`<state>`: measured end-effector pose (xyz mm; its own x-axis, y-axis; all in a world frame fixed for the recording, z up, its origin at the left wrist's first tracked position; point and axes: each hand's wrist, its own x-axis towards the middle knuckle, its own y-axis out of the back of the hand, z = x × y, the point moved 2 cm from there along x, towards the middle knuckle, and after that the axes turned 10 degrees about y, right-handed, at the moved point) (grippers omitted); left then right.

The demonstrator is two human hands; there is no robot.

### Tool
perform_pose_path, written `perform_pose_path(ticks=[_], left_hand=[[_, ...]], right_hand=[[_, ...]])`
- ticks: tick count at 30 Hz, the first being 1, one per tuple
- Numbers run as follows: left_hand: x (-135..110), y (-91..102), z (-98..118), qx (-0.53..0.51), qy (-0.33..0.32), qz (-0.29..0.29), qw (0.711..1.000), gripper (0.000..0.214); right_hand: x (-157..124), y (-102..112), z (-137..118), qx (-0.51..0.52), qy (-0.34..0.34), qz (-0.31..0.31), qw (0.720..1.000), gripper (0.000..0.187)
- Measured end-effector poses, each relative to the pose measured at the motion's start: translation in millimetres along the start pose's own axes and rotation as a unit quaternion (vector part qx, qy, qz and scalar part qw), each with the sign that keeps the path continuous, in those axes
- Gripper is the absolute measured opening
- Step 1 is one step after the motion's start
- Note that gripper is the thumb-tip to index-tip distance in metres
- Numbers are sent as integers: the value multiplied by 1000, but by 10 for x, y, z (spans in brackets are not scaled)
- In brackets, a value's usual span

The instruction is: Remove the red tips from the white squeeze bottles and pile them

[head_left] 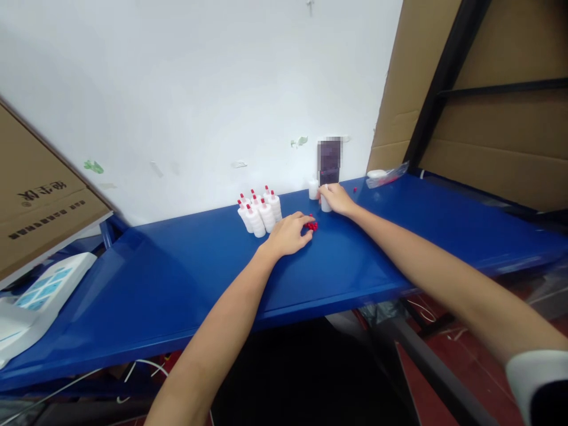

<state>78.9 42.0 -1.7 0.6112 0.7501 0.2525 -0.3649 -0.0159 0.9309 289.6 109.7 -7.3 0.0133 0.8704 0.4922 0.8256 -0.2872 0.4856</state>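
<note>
My right hand (338, 199) is closed around a white squeeze bottle (326, 206) standing on the blue table (186, 260). Just left of it is another white bottle (313, 190). My left hand (290, 234) rests low over the table, thumb and fingers apart, with its fingertips at a small pile of red caps (313, 226). Whether a fingertip touches a cap is hard to make out. Beyond that hand, to the left, several white bottles with red tips (260, 214) stand upright in a tight group.
A dark, partly pixelated slab (329, 161) leans against the white wall behind my right hand. Farther right lie a loose red cap (355, 190) and a clear plastic bag (388, 176). A cardboard box (42, 195) and a white device (48, 290) occupy the left end.
</note>
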Motion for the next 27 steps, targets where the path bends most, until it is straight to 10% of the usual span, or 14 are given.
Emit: perform_pose_path(ticks=[27], left_hand=[[-4, 48, 23, 15, -29, -16, 999, 28]], right_hand=[[1, -12, -25, 7, -18, -18, 1000, 29]])
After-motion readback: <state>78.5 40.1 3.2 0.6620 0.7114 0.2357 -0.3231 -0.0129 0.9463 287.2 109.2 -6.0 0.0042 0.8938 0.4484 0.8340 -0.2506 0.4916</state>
